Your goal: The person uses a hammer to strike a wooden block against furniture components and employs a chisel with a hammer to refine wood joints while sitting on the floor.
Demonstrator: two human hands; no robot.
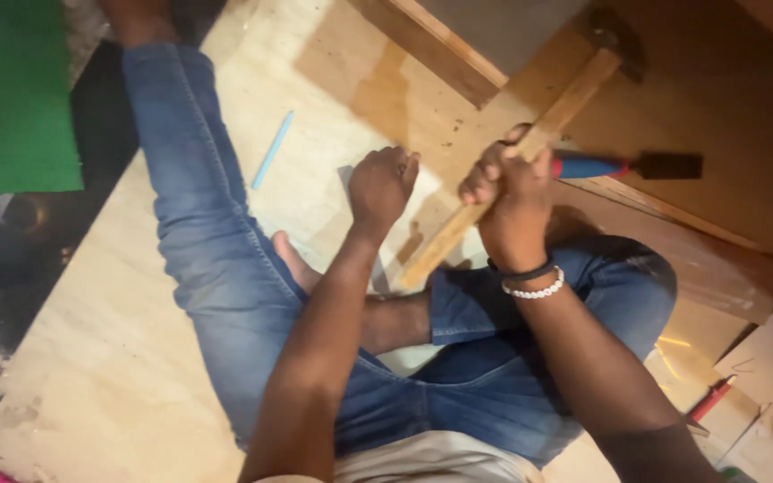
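My right hand [510, 192] grips the wooden handle of a hammer [574, 94], whose dark head is raised at the upper right. My left hand [382, 183] is closed in a fist pressed onto the pale plywood sheet [252, 80]; whether it pinches something small I cannot tell. A chisel with a red and blue handle [624, 165] lies on the brown board just right of my right hand. I sit on the plywood with my legs in blue jeans [199, 215] spread out.
A thin blue pencil [272, 149] lies on the plywood left of my left hand. A wooden batten [436, 49] crosses the top. A green mat [11, 89] is at the upper left. A red pen [711, 399] lies at the lower right.
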